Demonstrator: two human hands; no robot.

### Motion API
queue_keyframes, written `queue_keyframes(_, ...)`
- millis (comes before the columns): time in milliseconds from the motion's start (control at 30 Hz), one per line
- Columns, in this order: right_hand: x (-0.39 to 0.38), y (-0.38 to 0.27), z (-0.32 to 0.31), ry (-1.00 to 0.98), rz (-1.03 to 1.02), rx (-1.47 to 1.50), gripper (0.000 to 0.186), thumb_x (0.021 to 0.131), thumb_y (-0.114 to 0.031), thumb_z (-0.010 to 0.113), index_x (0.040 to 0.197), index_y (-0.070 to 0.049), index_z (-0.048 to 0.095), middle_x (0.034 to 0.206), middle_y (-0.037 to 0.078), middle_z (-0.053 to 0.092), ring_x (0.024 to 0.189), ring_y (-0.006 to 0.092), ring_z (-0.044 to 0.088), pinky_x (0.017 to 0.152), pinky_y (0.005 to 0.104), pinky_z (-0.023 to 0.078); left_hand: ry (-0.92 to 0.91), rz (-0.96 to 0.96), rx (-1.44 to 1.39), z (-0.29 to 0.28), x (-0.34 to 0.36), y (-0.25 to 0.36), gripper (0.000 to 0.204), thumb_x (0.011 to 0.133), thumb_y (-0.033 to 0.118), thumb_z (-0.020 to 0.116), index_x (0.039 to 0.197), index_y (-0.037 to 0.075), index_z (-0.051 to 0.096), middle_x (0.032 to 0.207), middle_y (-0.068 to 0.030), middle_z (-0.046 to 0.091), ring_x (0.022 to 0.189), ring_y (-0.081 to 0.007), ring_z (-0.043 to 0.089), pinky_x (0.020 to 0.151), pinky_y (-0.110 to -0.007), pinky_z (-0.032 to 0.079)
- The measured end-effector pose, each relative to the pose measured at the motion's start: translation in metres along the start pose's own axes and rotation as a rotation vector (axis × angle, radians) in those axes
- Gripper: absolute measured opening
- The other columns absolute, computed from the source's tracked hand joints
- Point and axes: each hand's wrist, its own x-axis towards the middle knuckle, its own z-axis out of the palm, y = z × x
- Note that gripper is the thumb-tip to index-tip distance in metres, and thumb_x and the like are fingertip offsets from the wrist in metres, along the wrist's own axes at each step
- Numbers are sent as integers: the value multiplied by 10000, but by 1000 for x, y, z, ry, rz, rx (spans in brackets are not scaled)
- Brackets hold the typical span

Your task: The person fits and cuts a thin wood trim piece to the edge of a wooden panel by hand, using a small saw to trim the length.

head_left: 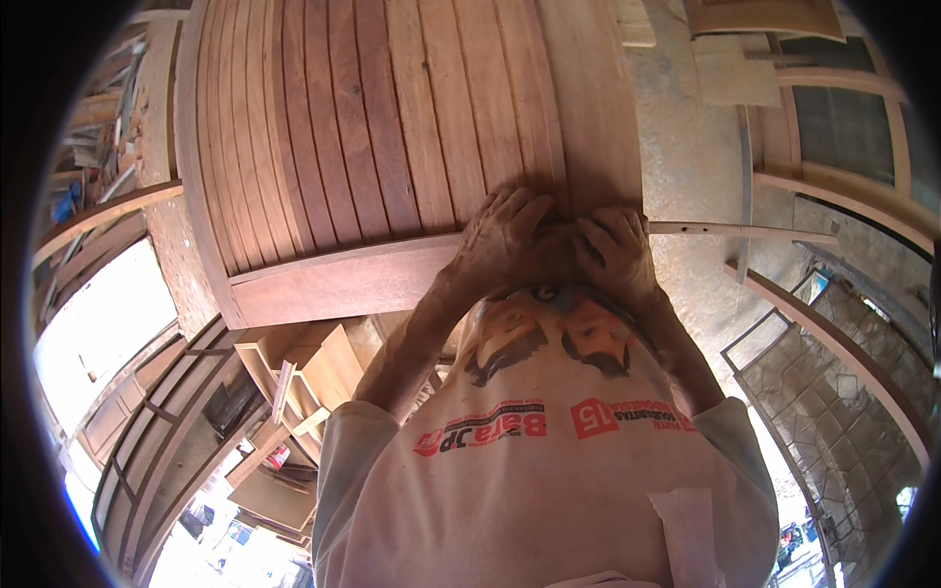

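A large wooden door [392,127] of vertical slats in a plain frame lies flat in front of me. Both my hands meet at its near right corner, where the bottom rail [333,284] joins the side stile. My left hand [505,240] rests on the edge with its fingers bent over the wood. My right hand [613,250] is curled tightly beside it, touching it. Whatever lies under or between the two hands is hidden. A thin wooden strip [745,231] runs off to the right from beside my right hand.
Wooden door and window frames [833,323] lean at the right on a rough concrete floor [686,147]. Small wooden box parts [304,367] and more frames [167,431] sit below the door at the left. Scrap timber [98,127] is piled at the far left.
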Motion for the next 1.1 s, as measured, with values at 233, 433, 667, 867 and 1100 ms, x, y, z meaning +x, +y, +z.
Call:
queue_keyframes(233, 1, 0, -2, -15, 27, 51, 294, 805, -58, 830, 1079, -30, 728, 1101, 108, 654, 1017, 333, 639, 885, 455, 530, 41, 7, -13, -2, 3, 4, 511, 767, 231, 853, 1183, -13, 687, 1093, -168, 693, 1059, -387, 663, 961, -484, 540)
queue_keyframes(433, 6, -10, -4, -42, 193, 127, 220, 826, -81, 810, 1026, -43, 728, 1095, 122, 649, 1021, 346, 625, 914, 484, 513, -11, 1, 4, -1, 1, 2, 522, 851, 242, 802, 1270, -27, 643, 1090, -176, 664, 1079, -393, 627, 949, -489, 527)
queue_keyframes(667, 12, -17, -2, -2, 322, 179, 122, 820, -4, 784, 916, -36, 717, 1019, 124, 676, 986, 355, 638, 908, 478, 510, -44, -26, 3, 0, -2, 0, 521, 853, 235, 800, 1272, -32, 639, 1109, -183, 661, 1090, -399, 621, 956, -491, 522)
queue_keyframes(867, 13, -14, 2, -16, 387, 193, 118, 815, -28, 800, 899, -54, 721, 1030, 104, 689, 1010, 349, 643, 917, 472, 506, -6, -21, 16, 1, -2, 1, 504, 842, 233, 805, 1252, -16, 651, 1095, -184, 662, 1082, -399, 634, 946, -489, 532)
queue_keyframes(1100, 14, -20, 3, -45, 457, 135, 128, 827, -99, 816, 921, -85, 730, 1068, 80, 690, 1097, 330, 625, 1043, 494, 428, 25, -31, 7, 1, -3, 1, 467, 835, 246, 814, 1210, 4, 678, 1104, -168, 673, 1102, -384, 653, 951, -478, 550)
